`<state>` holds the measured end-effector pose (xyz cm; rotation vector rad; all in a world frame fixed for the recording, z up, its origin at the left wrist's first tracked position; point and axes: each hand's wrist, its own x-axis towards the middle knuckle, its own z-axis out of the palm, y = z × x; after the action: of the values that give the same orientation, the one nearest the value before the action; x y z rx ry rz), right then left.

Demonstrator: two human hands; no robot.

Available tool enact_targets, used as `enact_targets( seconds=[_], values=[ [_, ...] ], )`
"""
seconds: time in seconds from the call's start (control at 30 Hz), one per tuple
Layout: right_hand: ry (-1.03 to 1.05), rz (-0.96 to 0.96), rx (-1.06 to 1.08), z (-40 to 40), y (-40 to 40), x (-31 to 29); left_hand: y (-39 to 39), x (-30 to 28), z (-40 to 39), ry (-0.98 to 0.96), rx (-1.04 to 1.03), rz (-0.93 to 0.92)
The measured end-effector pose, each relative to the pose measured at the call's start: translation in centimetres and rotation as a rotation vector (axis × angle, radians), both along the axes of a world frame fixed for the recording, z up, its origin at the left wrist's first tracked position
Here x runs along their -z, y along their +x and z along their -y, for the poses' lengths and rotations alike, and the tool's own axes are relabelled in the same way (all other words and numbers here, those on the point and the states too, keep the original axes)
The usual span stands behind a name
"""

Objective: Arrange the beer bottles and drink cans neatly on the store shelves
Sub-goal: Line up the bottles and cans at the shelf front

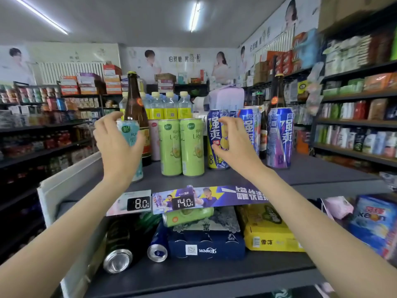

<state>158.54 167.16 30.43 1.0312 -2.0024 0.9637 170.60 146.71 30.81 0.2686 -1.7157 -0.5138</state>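
Observation:
On the top shelf (pixel 311 171) stand mixed drinks. My left hand (pixel 113 145) wraps a pale teal can (pixel 129 131) at the row's left end, in front of a tall brown beer bottle (pixel 134 100). My right hand (pixel 236 145) grips a blue-and-yellow can (pixel 214 130) from its right side. Two green cans (pixel 170 145) stand upright side by side between my hands, with a pink can (pixel 154 138) behind them. A blue-and-red can (pixel 249 123), a purple can (pixel 279 138) and a second brown bottle (pixel 278 93) stand to the right.
Water bottles with yellow labels (pixel 163 106) line the back of the shelf. On the shelf below, a black can (pixel 117 258), a blue can (pixel 158 250) and a green can (pixel 187 216) lie on their sides beside a dark blue multipack (pixel 206 246) and a yellow carton (pixel 268 233). Stocked aisles flank both sides.

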Motion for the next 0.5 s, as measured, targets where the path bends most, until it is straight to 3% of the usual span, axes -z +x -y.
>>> enact_targets(
  seconds=[0.07,0.2,0.33,0.5],
  values=[
    [-0.064,-0.06,0.023,-2.6,-0.8,-0.3,-1.2,-0.6,-2.3,-0.101,0.063,0.009],
    [-0.233,-0.127,0.063,-8.8,-2.7,-1.4,-4.8,-1.2,-7.6,-0.127,0.142,0.03],
    [-0.242,-0.135,0.113,-15.4,-6.2,-2.5,-8.7,-1.9,-13.7,-0.163,0.195,-0.025],
    [-0.157,0.136,0.117,-20.2,-14.1,-3.5,-14.1,-2.8,-20.7,-0.181,0.174,0.04]
  ],
)
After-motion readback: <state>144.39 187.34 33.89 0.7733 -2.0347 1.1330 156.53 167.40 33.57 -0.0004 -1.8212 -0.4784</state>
